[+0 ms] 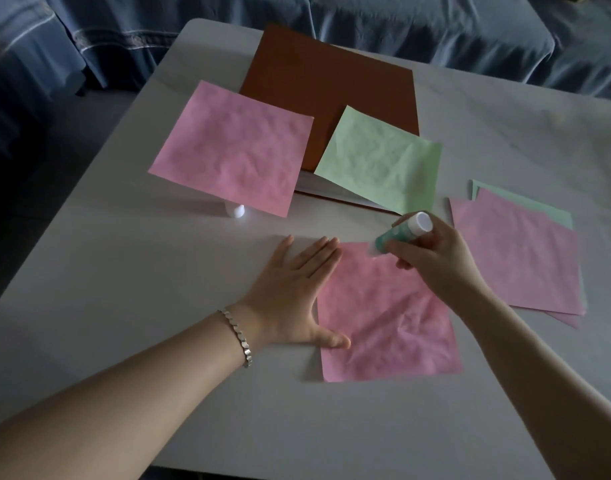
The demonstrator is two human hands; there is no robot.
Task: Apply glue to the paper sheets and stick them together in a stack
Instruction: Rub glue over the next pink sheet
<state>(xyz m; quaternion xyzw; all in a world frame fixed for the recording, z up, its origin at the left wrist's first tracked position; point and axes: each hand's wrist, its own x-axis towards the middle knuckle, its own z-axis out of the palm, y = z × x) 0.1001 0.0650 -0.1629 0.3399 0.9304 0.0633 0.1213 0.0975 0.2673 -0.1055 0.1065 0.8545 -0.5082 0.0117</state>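
table (124, 271): white, takes up most of the view, with everything else lying on it.
blue cloth (401, 29): draped in folds behind the far edge of the table.
brown folder (331, 98): flat at the far middle of the table, white pages showing along its near edge.
far pink sheet (231, 147): crinkled, its right edge overlapping the brown folder's left side.
near pink sheet (383, 323): crinkled, flat on the table between the two hands.
pile of sheets (515, 258): at the right, well apart from the folder, pink on top with a green edge showing behind.
green sheet (380, 161): crinkled, lying across the folder's near right corner.
left hand (290, 289): flat with straight fingers, palm down on the table, thumb and fingertips touching the near pink sheet's left edge.
right hand (432, 258): fingers curled round the glue stick, above the sheet's far right corner.
glue stick (401, 230): green body, white end tilted up and away, lower end touching the near pink sheet's far edge.
bracelet (238, 336): silver links on the left wrist.
white cap (235, 211): small, standing just under the far pink sheet's near edge.
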